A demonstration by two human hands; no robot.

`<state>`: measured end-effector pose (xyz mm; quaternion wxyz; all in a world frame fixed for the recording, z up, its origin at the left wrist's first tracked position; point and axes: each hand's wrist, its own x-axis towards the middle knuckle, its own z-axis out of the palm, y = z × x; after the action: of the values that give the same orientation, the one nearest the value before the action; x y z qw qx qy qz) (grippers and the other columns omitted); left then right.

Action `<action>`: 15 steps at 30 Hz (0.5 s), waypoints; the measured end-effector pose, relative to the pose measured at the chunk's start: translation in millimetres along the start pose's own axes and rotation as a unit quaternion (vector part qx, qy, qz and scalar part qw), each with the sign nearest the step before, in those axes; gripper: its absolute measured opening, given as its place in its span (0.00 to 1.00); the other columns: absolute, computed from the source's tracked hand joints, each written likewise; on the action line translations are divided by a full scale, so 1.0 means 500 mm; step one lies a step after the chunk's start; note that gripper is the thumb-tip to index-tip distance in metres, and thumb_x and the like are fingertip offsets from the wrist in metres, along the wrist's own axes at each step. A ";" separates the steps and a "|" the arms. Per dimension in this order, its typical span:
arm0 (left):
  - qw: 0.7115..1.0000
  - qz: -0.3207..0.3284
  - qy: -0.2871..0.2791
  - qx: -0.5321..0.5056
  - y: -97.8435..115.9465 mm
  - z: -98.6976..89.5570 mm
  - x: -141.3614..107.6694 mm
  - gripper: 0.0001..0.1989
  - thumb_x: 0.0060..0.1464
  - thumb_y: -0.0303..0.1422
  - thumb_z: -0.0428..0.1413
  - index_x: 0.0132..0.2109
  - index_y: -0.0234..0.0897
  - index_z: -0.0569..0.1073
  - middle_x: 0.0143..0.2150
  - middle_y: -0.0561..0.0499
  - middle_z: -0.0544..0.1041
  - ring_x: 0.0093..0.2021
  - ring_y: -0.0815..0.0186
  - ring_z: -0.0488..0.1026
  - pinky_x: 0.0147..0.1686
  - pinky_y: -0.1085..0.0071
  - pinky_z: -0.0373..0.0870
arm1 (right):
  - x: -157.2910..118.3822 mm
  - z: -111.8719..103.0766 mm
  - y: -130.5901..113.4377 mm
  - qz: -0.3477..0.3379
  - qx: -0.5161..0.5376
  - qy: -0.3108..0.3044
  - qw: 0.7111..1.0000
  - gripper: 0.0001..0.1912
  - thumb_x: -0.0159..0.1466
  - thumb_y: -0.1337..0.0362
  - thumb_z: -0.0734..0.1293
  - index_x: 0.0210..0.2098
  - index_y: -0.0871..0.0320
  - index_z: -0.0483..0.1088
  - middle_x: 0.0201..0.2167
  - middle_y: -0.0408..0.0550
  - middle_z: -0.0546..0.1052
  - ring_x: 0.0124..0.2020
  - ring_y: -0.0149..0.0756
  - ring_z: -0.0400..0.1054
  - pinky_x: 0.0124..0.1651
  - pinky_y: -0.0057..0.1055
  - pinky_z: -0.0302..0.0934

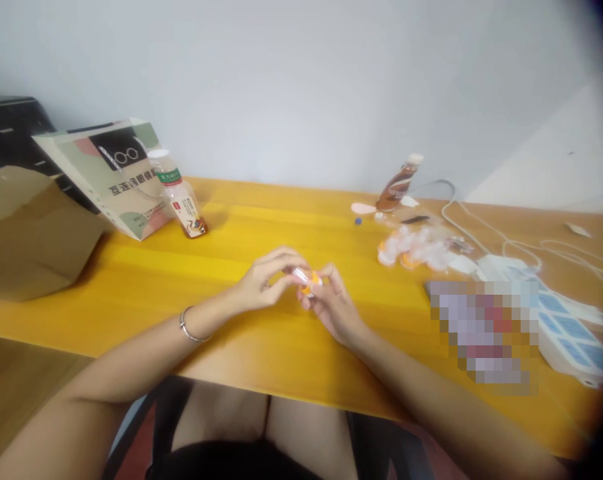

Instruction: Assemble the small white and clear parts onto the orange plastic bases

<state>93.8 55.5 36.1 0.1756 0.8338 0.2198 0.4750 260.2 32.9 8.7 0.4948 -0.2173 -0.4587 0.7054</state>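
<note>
Both my hands meet over the middle of the yellow wooden table (pixel 241 233). My left hand (pixel 271 277), with a silver bracelet on its wrist, pinches the whitish end of a small orange and white item (pixel 311 285). Fingers of my right hand (pixel 334 303) are closed around the orange part of the same item. It is too small and blurred to name. Farther right lies a pile of similar orange and white pieces (pixel 414 248).
A paper bag (pixel 91 180) and a labelled bottle (pixel 184 203) stand at the left, beside a brown bag (pixel 31 230). At the right are a brown drink bottle (pixel 399 185), white cables (pixel 486 230), a blue and white box (pixel 566 330) and a pixelated flat object (pixel 481 330).
</note>
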 end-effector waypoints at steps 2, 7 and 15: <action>1.000 0.000 -0.007 -0.002 -0.001 -0.002 0.001 0.10 0.53 0.26 0.51 0.43 0.34 0.69 0.37 0.46 0.70 0.37 0.68 0.67 0.37 0.70 0.68 | 0.001 -0.001 0.000 0.014 0.021 -0.012 1.000 0.11 0.57 0.64 0.65 0.31 0.52 0.54 0.26 0.37 0.72 0.25 0.26 0.65 0.27 0.24 0.54; 0.996 0.006 -0.092 0.012 -0.014 -0.021 0.005 0.15 0.54 0.28 0.49 0.49 0.34 0.65 0.41 0.43 0.69 0.41 0.66 0.67 0.41 0.67 0.67 | 0.007 -0.011 0.003 0.005 -0.002 -0.001 1.000 0.14 0.55 0.61 0.67 0.32 0.51 0.54 0.29 0.38 0.72 0.27 0.27 0.65 0.28 0.25 0.55; 0.993 0.008 -0.100 0.060 -0.003 -0.028 -0.001 0.12 0.54 0.27 0.48 0.46 0.32 0.65 0.36 0.46 0.70 0.35 0.69 0.66 0.36 0.72 0.66 | -0.006 -0.001 0.003 -0.107 -0.162 0.001 0.981 0.13 0.57 0.63 0.66 0.33 0.51 0.54 0.26 0.36 0.69 0.24 0.26 0.61 0.29 0.26 0.55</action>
<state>81.3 57.7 41.8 0.1423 0.8878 0.2223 0.3770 261.3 30.2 6.8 0.5262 -0.2446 -0.5869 0.5646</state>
